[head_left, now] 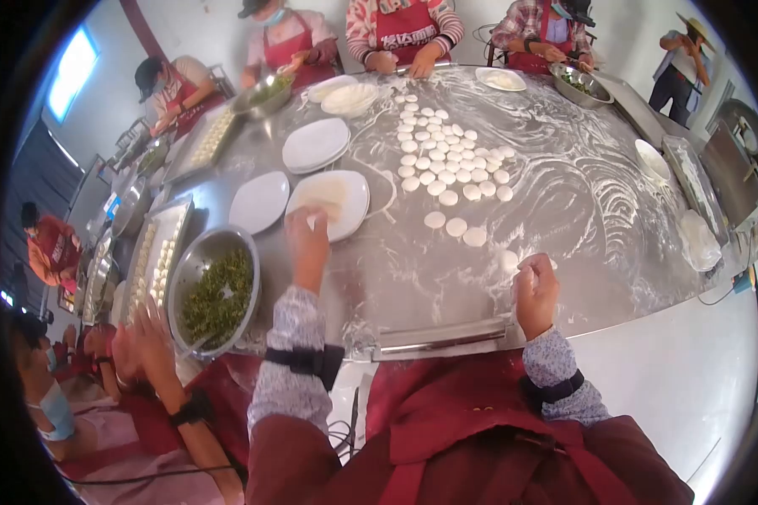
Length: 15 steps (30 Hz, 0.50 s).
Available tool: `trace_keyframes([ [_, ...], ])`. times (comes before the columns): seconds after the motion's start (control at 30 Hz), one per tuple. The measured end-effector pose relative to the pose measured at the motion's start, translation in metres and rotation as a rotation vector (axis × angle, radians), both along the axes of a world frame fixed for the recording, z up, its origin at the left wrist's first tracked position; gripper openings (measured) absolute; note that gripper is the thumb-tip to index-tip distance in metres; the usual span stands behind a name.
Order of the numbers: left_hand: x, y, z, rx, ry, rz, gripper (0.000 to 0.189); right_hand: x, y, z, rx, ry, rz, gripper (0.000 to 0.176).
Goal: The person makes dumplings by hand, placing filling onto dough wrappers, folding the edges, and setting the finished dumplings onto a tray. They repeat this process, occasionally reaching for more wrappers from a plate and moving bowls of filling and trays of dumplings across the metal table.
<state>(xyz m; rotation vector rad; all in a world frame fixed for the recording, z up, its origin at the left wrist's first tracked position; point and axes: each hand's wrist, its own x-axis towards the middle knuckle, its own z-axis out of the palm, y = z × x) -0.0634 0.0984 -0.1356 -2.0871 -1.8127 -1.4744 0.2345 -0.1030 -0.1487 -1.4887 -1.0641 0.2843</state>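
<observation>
My left hand (309, 240) is raised at the near edge of a white plate (358, 215). Its fingers are curled, with a small white bit showing between them, too blurred to name. A pale beige smear lies on the plate just beyond the fingertips. My right hand (536, 295) is closed in a fist low over the floured steel table, beside a flattened dough round (509, 261). What the fist holds, if anything, is hidden. From there a line of dough rounds (456, 226) leads up to a large cluster of them (446, 156).
A steel bowl of chopped green filling (219, 290) stands left of my left hand. More white plates (259, 202) and trays of small dumplings (156, 257) lie beyond it. A co-worker's hands (147, 345) are close at the left; other people work around the table.
</observation>
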Motion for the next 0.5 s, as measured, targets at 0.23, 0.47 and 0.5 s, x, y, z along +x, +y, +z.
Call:
trace_keyframes([
  [0.23, 0.045, -0.073, 0.008, -0.003, 0.102, -0.396, 0.015, -0.006, 0.002, 0.015, -0.069, -0.086, -0.062, 0.010],
  [0.47, 0.099, -0.111, 0.003, -0.514, -0.152, -0.801, 0.023, -0.009, -0.005, 0.013, -0.027, -0.060, -0.087, 0.009],
  [0.5, 0.112, -0.113, 0.006, -0.520, -0.151, -0.814, 0.023, -0.010, -0.006, 0.014, -0.042, -0.059, -0.085, 0.010],
])
